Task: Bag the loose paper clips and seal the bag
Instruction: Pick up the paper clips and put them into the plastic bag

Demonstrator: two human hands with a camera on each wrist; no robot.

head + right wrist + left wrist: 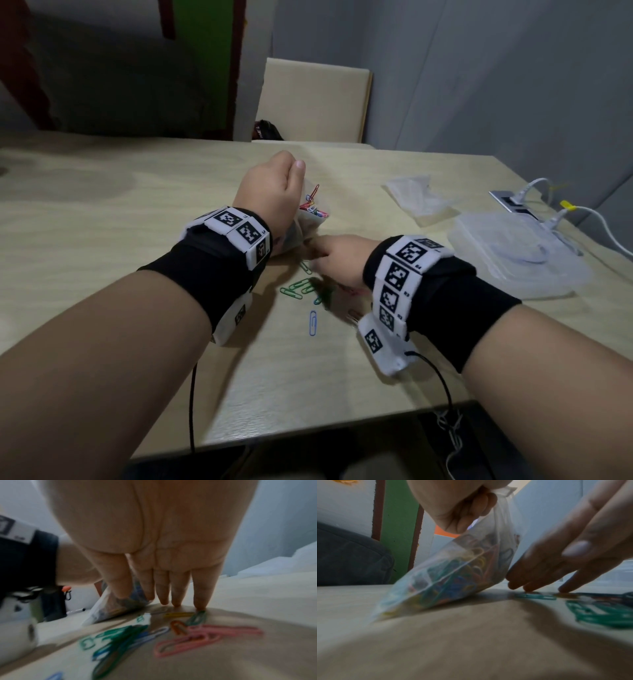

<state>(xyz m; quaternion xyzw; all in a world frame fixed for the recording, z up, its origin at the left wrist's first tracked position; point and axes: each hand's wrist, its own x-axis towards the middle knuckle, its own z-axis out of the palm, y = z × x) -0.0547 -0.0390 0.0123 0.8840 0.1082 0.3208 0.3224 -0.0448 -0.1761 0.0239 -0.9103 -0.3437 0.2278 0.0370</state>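
A clear plastic bag (447,573) partly filled with coloured paper clips leans on the wooden table (102,212). My left hand (274,188) grips its top edge with curled fingers (471,511), holding it tilted. Just right of the bag, my right hand (332,257) reaches down with straight fingers (178,588) whose tips touch the table among loose clips. Green clips (298,287), a blue clip (312,322) and pink clips (202,638) lie scattered under and in front of that hand. The bag (109,608) also shows behind the right fingertips.
A clear plastic lidded box (513,253) sits at the right, with an empty crumpled bag (414,198) behind it. White cables (582,212) and a socket plate lie at the far right edge. A beige chair back (315,99) stands beyond the table.
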